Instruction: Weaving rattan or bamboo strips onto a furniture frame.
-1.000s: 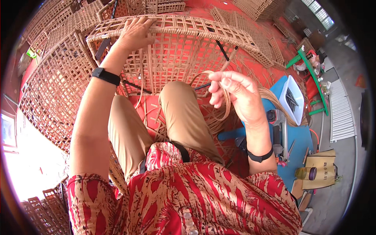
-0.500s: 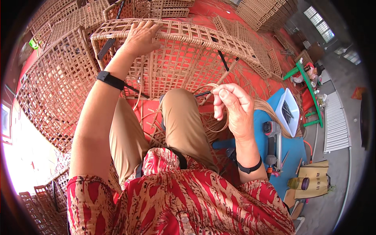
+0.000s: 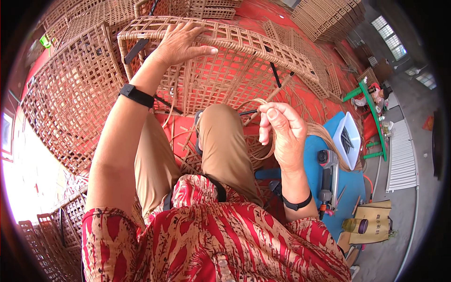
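- Your shirt (image 3: pixel 202 230) is red, patterned with irregular tan patches and dark flecks.
- Your trousers (image 3: pixel 221 136) are plain tan.
- Your wristbands (image 3: pixel 136 96) are black.
- The strand (image 3: pixel 256 100) you hold is light tan.
- The wicker piece (image 3: pixel 239 45) before you is tan-brown in an open lattice, with black bars (image 3: pixel 274 75).
- Your desk (image 3: pixel 352 181) is blue; its tray (image 3: pixel 354 128) is white, holding dark strips (image 3: pixel 346 141).
- The floor (image 3: pixel 249 15) around you is red.

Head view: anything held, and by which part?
The right hand pinches a tan strip beside its upper curve; whether near an end is unclear. The left hand rests on the woven frame.
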`<action>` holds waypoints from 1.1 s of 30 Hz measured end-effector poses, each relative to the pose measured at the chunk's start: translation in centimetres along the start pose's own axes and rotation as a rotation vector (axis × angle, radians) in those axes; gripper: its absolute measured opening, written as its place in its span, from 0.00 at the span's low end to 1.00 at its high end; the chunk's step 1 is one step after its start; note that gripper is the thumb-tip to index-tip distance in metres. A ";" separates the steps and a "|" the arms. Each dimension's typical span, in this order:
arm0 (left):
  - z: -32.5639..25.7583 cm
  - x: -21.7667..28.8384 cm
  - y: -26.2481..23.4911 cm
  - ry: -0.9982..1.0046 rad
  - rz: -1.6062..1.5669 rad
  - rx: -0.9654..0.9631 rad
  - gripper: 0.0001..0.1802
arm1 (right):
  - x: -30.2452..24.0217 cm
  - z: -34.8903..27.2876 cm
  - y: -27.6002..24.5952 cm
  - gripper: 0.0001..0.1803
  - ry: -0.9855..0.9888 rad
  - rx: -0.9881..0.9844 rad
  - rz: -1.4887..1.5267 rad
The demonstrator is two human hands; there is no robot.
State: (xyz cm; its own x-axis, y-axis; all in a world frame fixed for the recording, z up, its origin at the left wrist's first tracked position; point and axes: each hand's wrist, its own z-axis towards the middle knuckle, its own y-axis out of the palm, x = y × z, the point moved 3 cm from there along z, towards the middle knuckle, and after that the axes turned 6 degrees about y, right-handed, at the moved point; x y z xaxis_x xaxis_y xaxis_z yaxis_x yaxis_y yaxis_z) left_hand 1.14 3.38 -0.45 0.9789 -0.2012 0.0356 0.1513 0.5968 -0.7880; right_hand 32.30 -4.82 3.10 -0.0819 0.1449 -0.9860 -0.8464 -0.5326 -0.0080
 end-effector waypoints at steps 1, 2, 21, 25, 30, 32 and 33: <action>-0.1 0.0 0.0 -0.002 0.000 0.000 0.53 | 0.0 0.0 0.1 0.13 0.004 -0.004 -0.004; 0.0 0.1 0.1 0.001 -0.002 0.008 0.53 | 0.0 0.0 0.0 0.12 0.008 0.003 0.002; -1.0 1.0 -0.1 0.022 0.011 0.055 0.53 | 0.7 -0.1 0.5 0.13 -0.045 0.063 -0.038; -1.1 1.3 -0.4 -0.015 -0.039 0.035 0.51 | 0.8 -0.1 0.5 0.13 -0.048 0.054 -0.013; -1.5 1.5 -1.0 -0.044 -0.150 -0.028 0.44 | 1.0 -0.1 0.7 0.13 -0.047 0.054 -0.003; -1.7 1.7 -1.4 -0.038 -0.187 0.016 0.45 | 1.1 0.0 0.7 0.12 -0.031 0.079 -0.006; -1.7 1.8 -1.6 -0.023 -0.233 0.052 0.47 | 1.1 0.0 0.9 0.12 -0.034 0.069 -0.007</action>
State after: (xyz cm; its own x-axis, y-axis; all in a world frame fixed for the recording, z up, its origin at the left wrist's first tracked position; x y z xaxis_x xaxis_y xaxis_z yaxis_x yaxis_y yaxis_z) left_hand 2.42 0.73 -0.24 0.9194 -0.3207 0.2276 0.3800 0.5754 -0.7242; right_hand 31.47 -5.09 2.06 -0.0928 0.1770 -0.9798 -0.8813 -0.4725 -0.0019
